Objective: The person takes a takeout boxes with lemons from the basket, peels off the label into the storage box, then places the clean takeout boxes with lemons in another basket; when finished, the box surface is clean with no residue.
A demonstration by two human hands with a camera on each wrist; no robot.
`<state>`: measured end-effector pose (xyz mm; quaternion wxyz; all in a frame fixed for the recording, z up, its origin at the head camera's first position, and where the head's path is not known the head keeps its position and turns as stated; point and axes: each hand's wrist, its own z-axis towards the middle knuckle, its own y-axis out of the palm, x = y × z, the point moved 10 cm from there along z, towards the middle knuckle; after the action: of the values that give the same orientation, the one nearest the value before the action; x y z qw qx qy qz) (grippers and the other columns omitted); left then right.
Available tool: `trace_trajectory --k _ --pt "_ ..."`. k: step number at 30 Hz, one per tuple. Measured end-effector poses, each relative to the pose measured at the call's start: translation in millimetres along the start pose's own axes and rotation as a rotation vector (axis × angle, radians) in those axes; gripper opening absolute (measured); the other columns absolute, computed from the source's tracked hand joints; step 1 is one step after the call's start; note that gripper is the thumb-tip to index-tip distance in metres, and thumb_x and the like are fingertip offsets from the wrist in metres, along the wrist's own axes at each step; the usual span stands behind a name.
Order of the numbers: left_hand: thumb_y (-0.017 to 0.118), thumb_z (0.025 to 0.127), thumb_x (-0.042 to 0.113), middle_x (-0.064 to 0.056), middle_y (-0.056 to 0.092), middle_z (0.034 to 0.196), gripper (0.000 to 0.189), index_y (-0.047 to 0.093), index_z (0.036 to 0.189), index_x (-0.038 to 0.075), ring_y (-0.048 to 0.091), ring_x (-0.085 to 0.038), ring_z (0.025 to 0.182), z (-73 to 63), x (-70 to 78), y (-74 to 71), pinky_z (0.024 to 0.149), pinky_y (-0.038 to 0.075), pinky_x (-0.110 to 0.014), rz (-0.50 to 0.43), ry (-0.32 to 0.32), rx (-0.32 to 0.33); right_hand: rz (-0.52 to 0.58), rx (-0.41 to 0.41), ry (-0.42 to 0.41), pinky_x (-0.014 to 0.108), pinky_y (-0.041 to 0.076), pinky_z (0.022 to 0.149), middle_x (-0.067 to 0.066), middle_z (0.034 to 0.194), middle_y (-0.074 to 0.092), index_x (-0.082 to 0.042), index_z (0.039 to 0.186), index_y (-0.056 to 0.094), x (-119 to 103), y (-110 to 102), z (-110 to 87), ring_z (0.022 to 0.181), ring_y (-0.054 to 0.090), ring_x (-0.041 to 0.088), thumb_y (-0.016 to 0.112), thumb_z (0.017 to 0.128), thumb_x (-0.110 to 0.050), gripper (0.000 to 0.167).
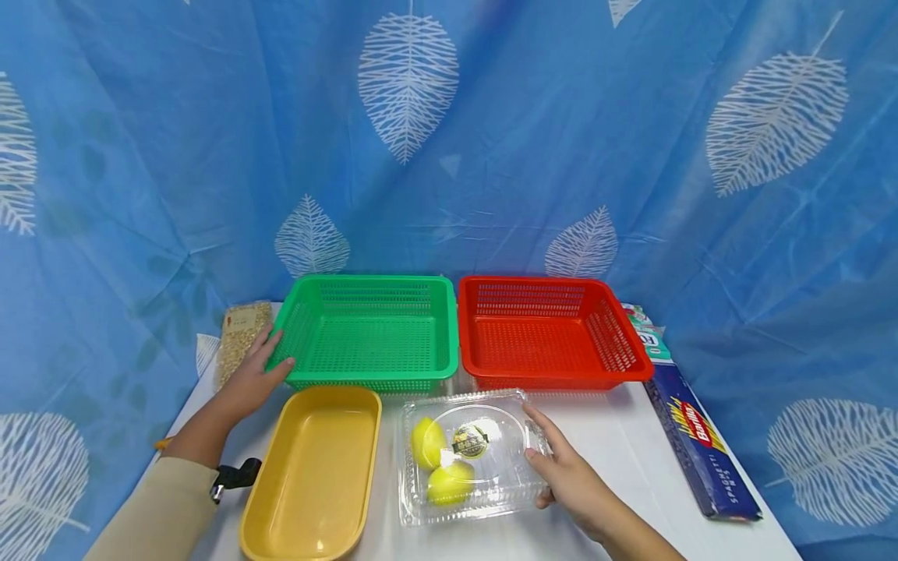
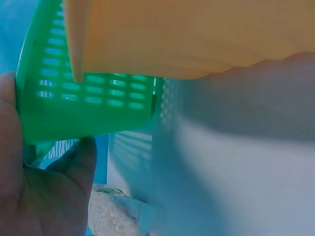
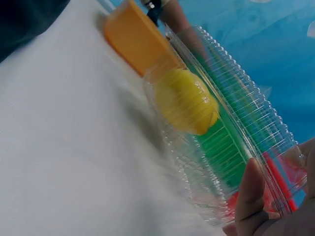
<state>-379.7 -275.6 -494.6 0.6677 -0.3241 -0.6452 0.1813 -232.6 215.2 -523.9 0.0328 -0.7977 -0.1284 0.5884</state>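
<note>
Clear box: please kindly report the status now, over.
Right hand: grip on clear box. Left hand: at near left corner of green basket. Box: two lemons inside. Possible obstacle: yellow tray, left of box.

Bag of pale grains (image 1: pixel 242 323): partly hidden behind left hand (image 1: pixel 254 378), label print too small to read; green-topped packet (image 1: pixel 651 343): partly hidden behind red basket (image 1: pixel 547 382). Yellow tray (image 1: pixel 316 475) and green basket (image 2: pixel 88 118): cut off by the left wrist view's upper edge. Gold seal (image 1: pixel 470 441) on clear clamshell box (image 1: pixel 501 499): small lettering illegible; dark item (image 3: pixel 24 19): cut off, identity undetermined.
</note>
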Motion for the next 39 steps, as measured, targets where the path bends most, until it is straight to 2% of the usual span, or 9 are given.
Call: trace_trajectory --k 7,13,17,21,24,27,31,35,39 --pt "0.049 0.112 0.036 -0.021 -0.017 0.174 0.081 0.001 0.167 0.001 -0.008 -0.057 0.156 -0.2 3.4 -0.5 0.113 0.015 -0.084 -0.012 0.005 -0.007 0.018 0.037 0.015 0.033 0.055 0.053 0.015 0.176 0.004 -0.049 0.159 0.034 17.9 7.9 6.2 0.079 0.052 0.025 0.057 0.107 -0.017 0.065" --pt "0.049 0.112 0.038 -0.020 -0.017 0.174 0.081 0.003 0.167 0.002 -0.006 -0.058 0.156 -1.0 -0.1 -4.0 0.113 0.015 -0.083 0.008 0.002 0.005 0.038 0.030 0.015 0.032 0.055 0.055 0.019 0.174 0.008 -0.043 0.163 0.028 19.4 15.1 8.1 0.076 0.052 0.024 0.053 0.109 -0.016 0.065" --pt "0.050 0.111 0.039 -0.020 -0.016 0.174 0.081 0.004 0.168 0.003 -0.005 -0.059 0.155 -3.0 -0.4 -6.8 0.113 0.015 -0.084 0.034 -0.010 -0.006 0.033 0.034 0.016 0.032 0.055 0.056 0.021 0.174 0.006 -0.046 0.162 0.028 21.0 16.8 7.6 0.077 0.051 0.025 0.054 0.109 -0.018 0.066" --pt "0.048 0.111 0.045 -0.027 -0.015 0.172 0.082 0.007 0.168 0.002 -0.003 -0.063 0.153 -12.3 4.8 -11.9 0.111 0.015 -0.086 0.065 -0.033 -0.007 0.025 0.039 0.014 0.033 0.055 0.056 0.019 0.174 0.006 -0.050 0.160 0.028 22.6 15.3 7.2 0.081 0.052 0.027 0.055 0.109 -0.020 0.065" --pt "0.044 0.112 0.047 -0.033 -0.012 0.170 0.079 0.011 0.167 0.001 0.000 -0.066 0.151 -24.2 14.1 -18.3 0.109 0.020 -0.086 0.065 -0.054 0.036 0.020 0.036 0.016 0.035 0.055 0.057 0.017 0.175 0.005 -0.051 0.159 0.029 23.2 14.2 6.6 0.088 0.053 0.030 0.055 0.109 -0.021 0.064" --pt "0.040 0.113 0.045 -0.032 -0.007 0.171 0.074 0.017 0.166 0.001 0.005 -0.065 0.152 -36.6 33.2 -21.0 0.110 0.024 -0.083 0.033 -0.067 0.093 0.018 0.038 0.024 0.036 0.056 0.058 0.016 0.175 0.004 -0.050 0.160 0.029 24.5 12.6 5.9 0.091 0.053 0.031 0.055 0.109 -0.021 0.064" --pt "0.041 0.113 0.041 -0.029 0.010 0.171 0.064 0.029 0.163 0.003 0.021 -0.059 0.152 -53.5 76.2 -10.5 0.112 0.031 -0.077 0.017 -0.024 0.153 0.014 0.050 0.031 0.036 0.056 0.057 0.016 0.175 0.006 -0.049 0.160 0.029 24.9 10.1 5.0 0.086 0.053 0.030 0.055 0.109 -0.021 0.065" --pt "0.048 0.112 0.034 -0.023 0.039 0.161 0.051 0.046 0.155 0.006 0.048 -0.049 0.138 -66.3 121.2 15.9 0.105 0.046 -0.068 0.049 0.069 0.185 0.012 0.054 0.030 0.035 0.055 0.057 0.017 0.175 0.007 -0.051 0.160 0.029 24.1 9.6 5.1 0.082 0.053 0.029 0.055 0.109 -0.022 0.064" --pt "0.056 0.109 0.028 -0.013 0.060 0.144 0.039 0.061 0.143 0.009 0.059 -0.036 0.130 -70.1 152.5 50.5 0.104 0.051 -0.060 0.070 0.123 0.165 0.004 0.054 0.030 0.034 0.055 0.057 0.015 0.175 0.009 -0.054 0.158 0.030 23.8 12.0 6.0 0.085 0.053 0.029 0.055 0.108 -0.023 0.064"
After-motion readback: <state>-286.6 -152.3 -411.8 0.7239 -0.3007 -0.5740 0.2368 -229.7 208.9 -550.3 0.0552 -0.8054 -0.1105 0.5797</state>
